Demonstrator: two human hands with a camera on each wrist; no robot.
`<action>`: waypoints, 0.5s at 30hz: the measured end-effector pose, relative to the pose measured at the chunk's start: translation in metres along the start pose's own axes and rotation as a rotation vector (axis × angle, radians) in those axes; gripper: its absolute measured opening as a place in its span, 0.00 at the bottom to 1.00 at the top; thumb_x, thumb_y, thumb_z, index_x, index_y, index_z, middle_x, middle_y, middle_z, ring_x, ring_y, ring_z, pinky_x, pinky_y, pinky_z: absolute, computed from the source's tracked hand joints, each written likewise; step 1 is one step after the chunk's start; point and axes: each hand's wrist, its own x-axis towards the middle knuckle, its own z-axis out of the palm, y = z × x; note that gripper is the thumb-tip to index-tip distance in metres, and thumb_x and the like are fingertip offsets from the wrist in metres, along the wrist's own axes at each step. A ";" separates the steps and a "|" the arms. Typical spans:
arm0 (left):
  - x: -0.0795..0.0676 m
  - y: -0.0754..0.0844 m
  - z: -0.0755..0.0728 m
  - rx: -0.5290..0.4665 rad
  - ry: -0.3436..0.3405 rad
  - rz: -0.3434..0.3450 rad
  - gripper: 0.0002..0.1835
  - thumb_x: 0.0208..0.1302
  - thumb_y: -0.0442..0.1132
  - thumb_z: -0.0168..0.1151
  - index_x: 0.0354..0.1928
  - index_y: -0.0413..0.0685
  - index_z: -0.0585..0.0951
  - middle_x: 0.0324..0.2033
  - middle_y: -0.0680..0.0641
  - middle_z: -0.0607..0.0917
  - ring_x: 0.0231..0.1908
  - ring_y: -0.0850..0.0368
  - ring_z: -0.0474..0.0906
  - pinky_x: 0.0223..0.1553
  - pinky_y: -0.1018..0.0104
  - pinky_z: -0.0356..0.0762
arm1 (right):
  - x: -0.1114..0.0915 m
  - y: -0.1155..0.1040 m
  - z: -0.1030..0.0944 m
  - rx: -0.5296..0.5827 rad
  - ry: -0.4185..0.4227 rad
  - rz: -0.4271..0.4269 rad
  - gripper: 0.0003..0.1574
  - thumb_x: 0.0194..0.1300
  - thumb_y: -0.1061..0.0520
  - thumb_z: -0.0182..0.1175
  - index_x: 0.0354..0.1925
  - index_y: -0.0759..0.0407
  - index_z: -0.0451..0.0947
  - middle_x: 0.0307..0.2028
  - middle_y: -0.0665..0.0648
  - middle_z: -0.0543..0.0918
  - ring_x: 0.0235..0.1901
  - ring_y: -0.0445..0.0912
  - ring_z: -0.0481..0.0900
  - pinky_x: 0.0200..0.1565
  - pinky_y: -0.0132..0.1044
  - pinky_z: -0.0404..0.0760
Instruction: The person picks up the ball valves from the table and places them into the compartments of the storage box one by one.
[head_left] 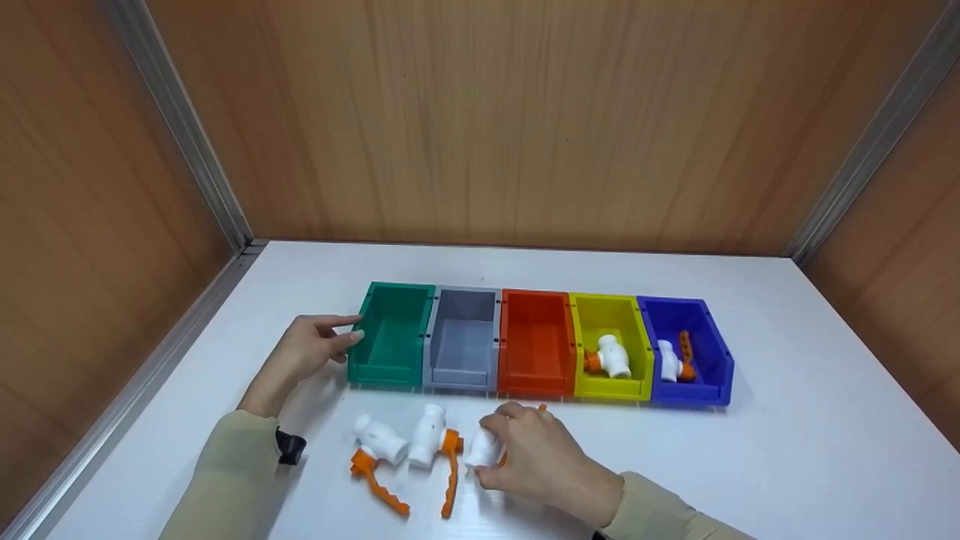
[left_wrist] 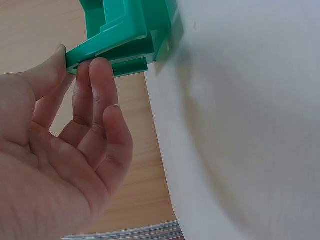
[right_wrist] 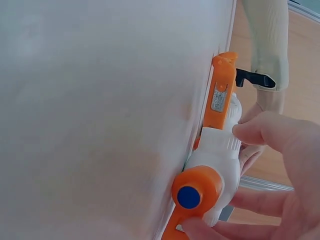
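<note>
My left hand [head_left: 306, 349] pinches the side rim of the green bin [head_left: 386, 373] at the left end of a row. In the left wrist view, the thumb lies on one side of that rim and fingertips on the other. My right hand [head_left: 538, 459] grips a white plastic ball valve [right_wrist: 220, 160] with an orange handle, low at the table. Its thumb and fingers are about the white body; in the head view the hand hides most of the handle. Left of it lie a second white valve [head_left: 427, 437] and a third valve [head_left: 381, 439], orange handles toward me.
Joined to the green bin are a grey bin [head_left: 461, 379], a red bin [head_left: 536, 385], a yellow bin [head_left: 611, 388] and a blue bin [head_left: 690, 394]. One valve [head_left: 613, 356] lies in the yellow bin, another valve [head_left: 669, 362] in the blue. Wooden panels [head_left: 480, 120] enclose the white table [head_left: 795, 420].
</note>
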 end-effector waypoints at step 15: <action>-0.001 0.001 0.000 0.012 -0.001 -0.015 0.25 0.71 0.47 0.63 0.66 0.50 0.77 0.37 0.42 0.79 0.36 0.50 0.81 0.39 0.60 0.72 | -0.014 0.008 -0.021 -0.042 0.121 -0.095 0.35 0.57 0.39 0.70 0.61 0.46 0.80 0.63 0.55 0.77 0.59 0.53 0.76 0.51 0.57 0.78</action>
